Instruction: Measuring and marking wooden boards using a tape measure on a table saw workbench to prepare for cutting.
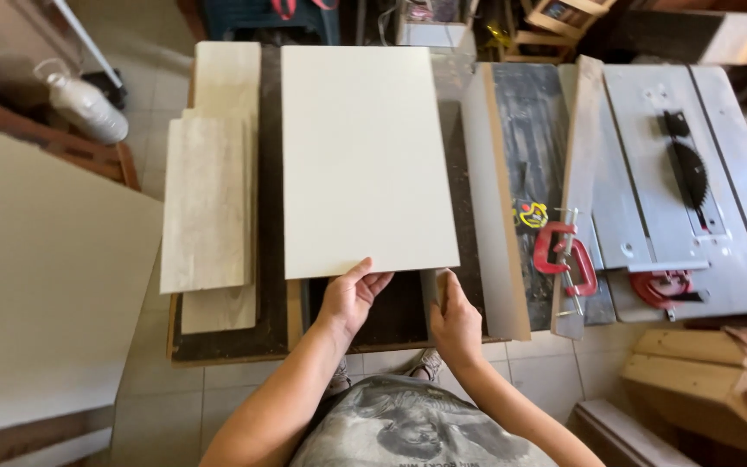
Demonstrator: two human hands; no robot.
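- A large cream-white rectangular laminated board (365, 160) is being held flat on the dark-topped wooden desk (274, 320), its near edge towards the person.
- The near edge of the board is being gripped by the left hand (352, 297), thumb lying on top and fingers curled beneath.
- The near right corner of the board is being met by the right hand (456, 320), which is being closed around a small grey block (430, 290) pressed against the board's edge.
- Pale wood-grain planks (209, 199) are being kept in a stack just beside the board, on its left.
- A long grey panel with a brown fibreboard edge (493, 199) is lying along the board's right side.
- A red C-clamp (564, 255) is being used to pinch a narrow wooden strip (577, 173) near the grey metal table saw (693, 182), whose round blade is showing through the slot.
- A white plastic bottle (86, 105) is lying on the floor, well apart, at far left.
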